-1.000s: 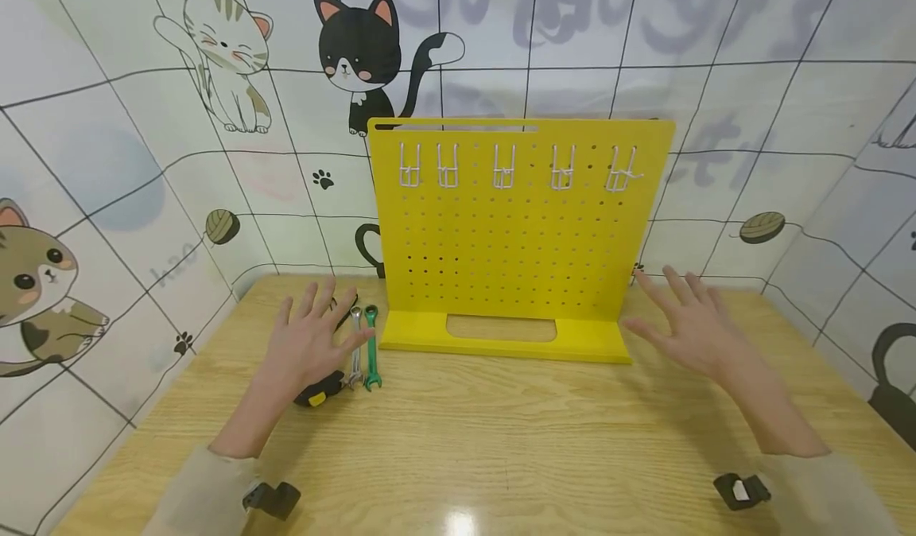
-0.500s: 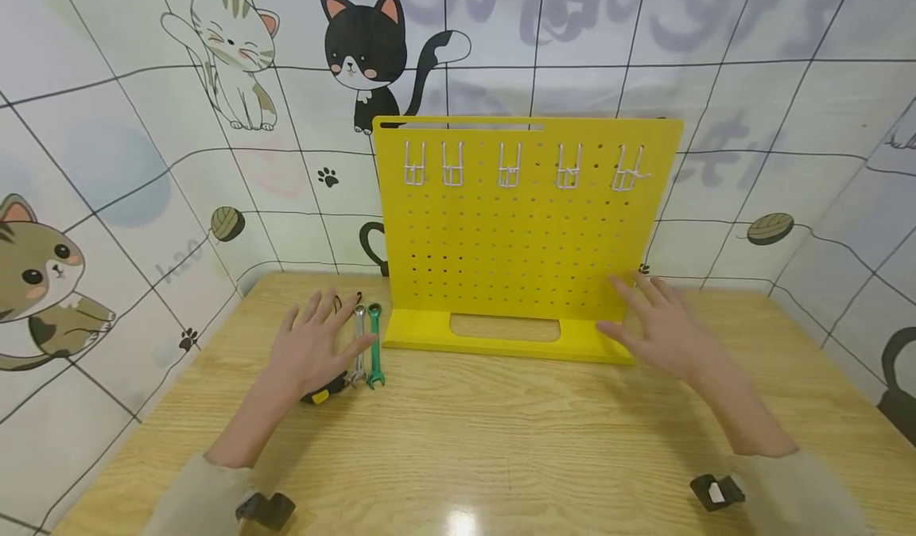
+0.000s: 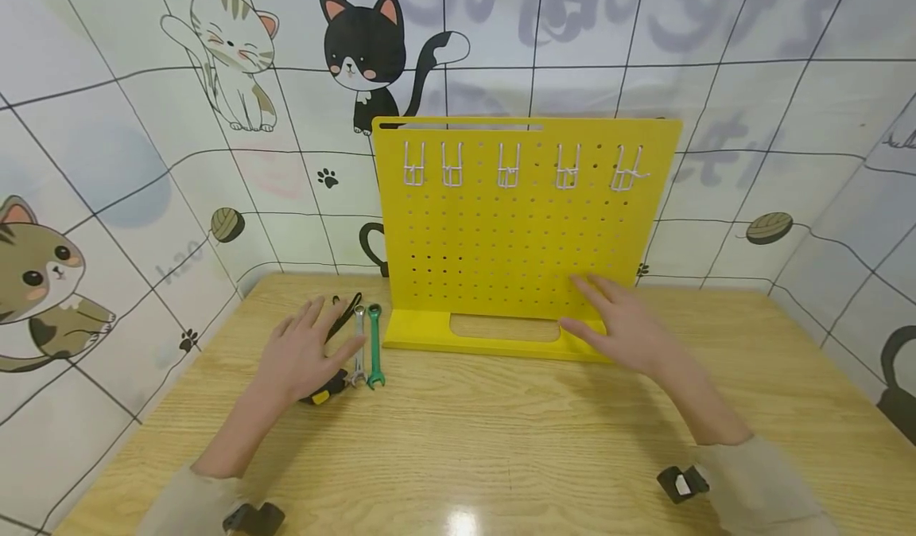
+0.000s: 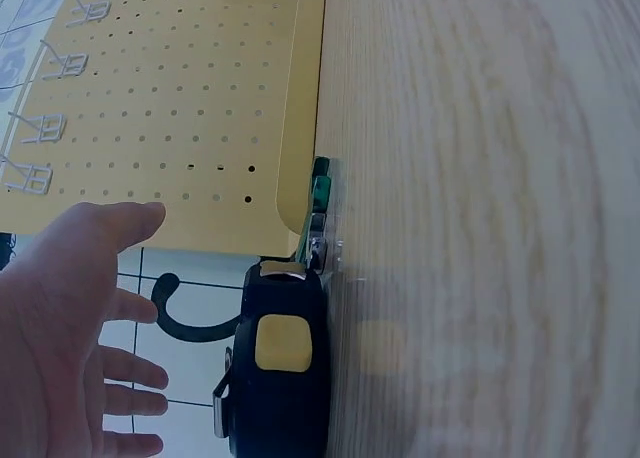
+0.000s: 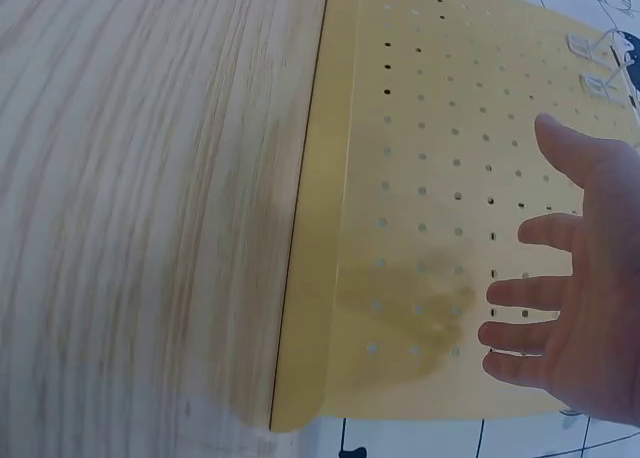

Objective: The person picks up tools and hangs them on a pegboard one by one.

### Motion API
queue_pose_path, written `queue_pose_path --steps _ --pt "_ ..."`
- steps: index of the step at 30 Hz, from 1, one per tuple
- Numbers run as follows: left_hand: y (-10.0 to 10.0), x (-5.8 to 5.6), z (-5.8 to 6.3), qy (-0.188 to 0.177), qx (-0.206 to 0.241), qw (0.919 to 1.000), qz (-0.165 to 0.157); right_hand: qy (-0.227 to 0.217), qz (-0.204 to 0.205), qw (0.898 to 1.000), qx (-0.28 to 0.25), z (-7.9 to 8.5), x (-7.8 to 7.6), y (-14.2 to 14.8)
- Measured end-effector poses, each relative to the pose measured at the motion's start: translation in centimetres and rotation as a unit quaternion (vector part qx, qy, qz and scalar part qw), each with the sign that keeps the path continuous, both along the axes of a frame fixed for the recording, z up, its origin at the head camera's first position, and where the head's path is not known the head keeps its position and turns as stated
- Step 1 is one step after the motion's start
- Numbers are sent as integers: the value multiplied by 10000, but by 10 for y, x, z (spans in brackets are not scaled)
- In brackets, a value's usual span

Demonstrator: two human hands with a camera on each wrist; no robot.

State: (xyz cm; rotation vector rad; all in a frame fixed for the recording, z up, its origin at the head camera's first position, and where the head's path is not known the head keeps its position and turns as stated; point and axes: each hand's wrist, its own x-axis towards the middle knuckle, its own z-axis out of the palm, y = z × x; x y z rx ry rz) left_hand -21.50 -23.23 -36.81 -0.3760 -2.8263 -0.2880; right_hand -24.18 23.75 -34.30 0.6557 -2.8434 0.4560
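Note:
My left hand [image 3: 296, 353], fingers spread and holding nothing, hovers above a black tape measure [image 4: 282, 378] with a yellow button. Beside it on the table lie a silver wrench [image 3: 359, 349] and a green wrench [image 3: 375, 349], side by side; part of the tape measure is hidden by the hand in the head view. My right hand [image 3: 626, 329] floats with spread fingers in front of the lower right of the yellow pegboard [image 3: 501, 234], casting a shadow on it in the right wrist view. It holds nothing.
Several white wire hooks [image 3: 508, 166] hang in a row near the top of the pegboard. A black cord loop [image 3: 347, 313] lies behind the wrenches. The wooden table [image 3: 472, 440] backs onto a wall sheet [image 3: 300, 194] printed with cats.
My right hand has moved left, from beside the pegboard to in front of its lower right. My left hand has shifted slightly left and down, uncovering more of the black cord.

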Motion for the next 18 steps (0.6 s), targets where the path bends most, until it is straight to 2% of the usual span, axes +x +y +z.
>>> queue_pose_path --steps 7,18 --pt "-5 4 1 87 338 9994 33 -111 106 9998 -90 -5 -7 -17" --pt "-15 8 -3 -89 463 9989 14 -214 454 9971 -578 -12 -15 -48"
